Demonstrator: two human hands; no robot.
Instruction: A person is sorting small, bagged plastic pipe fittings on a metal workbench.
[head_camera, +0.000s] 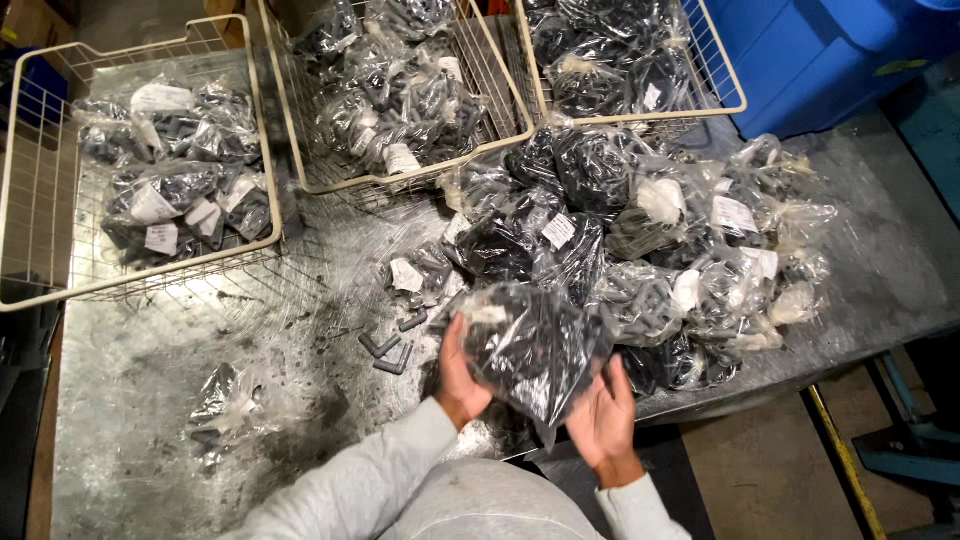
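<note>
Both my hands hold one clear plastic bag of dark parts (528, 345) near the front edge of the metal table (140, 390). My left hand (458, 378) grips its left side. My right hand (604, 414) supports it from below on the right. Just behind the bag lies a big heap of similar bags (650, 240) with white labels. A few loose dark L-shaped parts (388, 350) lie on the table left of my left hand.
Three cream wire baskets hold more bags: one at the left (262, 150), one in the middle (500, 90), one at the back right (725, 75). A single bag (225, 405) lies at front left. A blue bin (830, 50) stands at the far right.
</note>
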